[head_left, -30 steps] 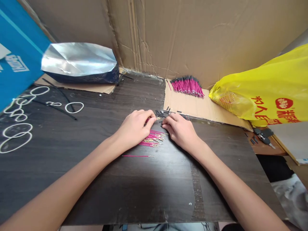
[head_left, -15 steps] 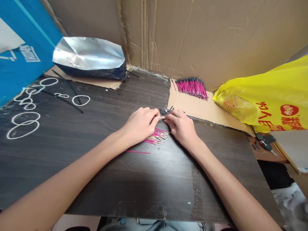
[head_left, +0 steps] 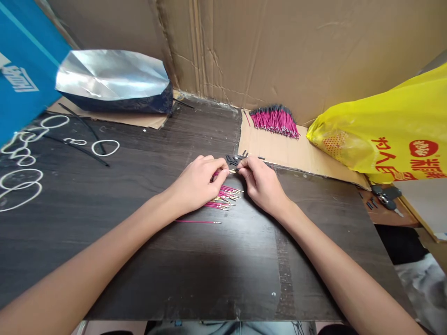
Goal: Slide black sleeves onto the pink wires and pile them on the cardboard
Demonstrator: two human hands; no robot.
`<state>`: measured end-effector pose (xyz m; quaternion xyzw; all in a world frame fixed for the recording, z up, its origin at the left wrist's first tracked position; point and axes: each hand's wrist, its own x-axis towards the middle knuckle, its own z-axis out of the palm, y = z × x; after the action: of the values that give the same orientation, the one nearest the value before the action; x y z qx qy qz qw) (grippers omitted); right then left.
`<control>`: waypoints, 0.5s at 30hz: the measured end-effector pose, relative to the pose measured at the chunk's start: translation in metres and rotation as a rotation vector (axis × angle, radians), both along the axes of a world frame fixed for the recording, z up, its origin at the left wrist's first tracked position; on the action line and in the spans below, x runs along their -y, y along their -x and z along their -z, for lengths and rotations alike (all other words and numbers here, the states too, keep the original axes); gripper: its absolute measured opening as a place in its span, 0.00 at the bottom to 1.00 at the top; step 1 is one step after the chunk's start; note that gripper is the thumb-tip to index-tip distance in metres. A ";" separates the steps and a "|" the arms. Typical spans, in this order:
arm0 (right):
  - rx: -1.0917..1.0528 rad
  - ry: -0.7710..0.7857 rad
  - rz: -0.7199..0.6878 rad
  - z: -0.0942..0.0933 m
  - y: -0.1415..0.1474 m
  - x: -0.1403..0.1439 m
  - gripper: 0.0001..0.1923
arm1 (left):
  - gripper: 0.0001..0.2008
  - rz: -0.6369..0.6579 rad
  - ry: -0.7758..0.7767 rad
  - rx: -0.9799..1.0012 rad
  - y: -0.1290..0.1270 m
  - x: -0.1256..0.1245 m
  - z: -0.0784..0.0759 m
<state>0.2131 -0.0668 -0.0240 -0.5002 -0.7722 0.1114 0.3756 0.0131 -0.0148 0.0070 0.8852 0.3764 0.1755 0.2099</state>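
My left hand (head_left: pixel 198 184) is closed in a pinch around a few pink wires, whose gold-coloured metal ends (head_left: pixel 232 171) stick out to the right. Facing it, my right hand (head_left: pixel 264 185) pinches a small black piece of tubing (head_left: pixel 238 170) right at those ends; whether the tubing is on a wire, I cannot tell. Under and beside my left hand lies a pile of pink wires (head_left: pixel 225 197) with gold tips. One separate pink wire (head_left: pixel 197 222) lies nearer to me. Just beyond my fingertips are several short black tubing pieces (head_left: pixel 231 159).
A bundle of pink wires with black ends (head_left: pixel 275 122) lies on a cardboard sheet (head_left: pixel 289 156) at the back. A yellow bag (head_left: pixel 380 125) stands right, keys (head_left: pixel 387 197) below it. At left are a silver-lined bag (head_left: pixel 113 79), white rubber bands (head_left: pixel 105 147) and long black tubes (head_left: pixel 78 151).
My right fingertips have drawn slightly apart from my left ones, and the black piece now shows at the wire ends. The view has shifted a little to the right.
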 end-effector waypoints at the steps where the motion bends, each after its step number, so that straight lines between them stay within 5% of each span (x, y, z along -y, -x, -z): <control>1: -0.032 -0.007 -0.007 -0.001 0.000 0.000 0.06 | 0.15 -0.001 -0.004 0.003 0.001 0.000 0.000; 15: -0.270 0.133 -0.026 -0.007 -0.002 0.006 0.08 | 0.15 -0.001 -0.018 0.022 0.001 0.001 -0.006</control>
<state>0.2151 -0.0728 -0.0168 -0.4946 -0.7118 0.2335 0.4406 0.0123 -0.0153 0.0131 0.8849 0.3728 0.1885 0.2060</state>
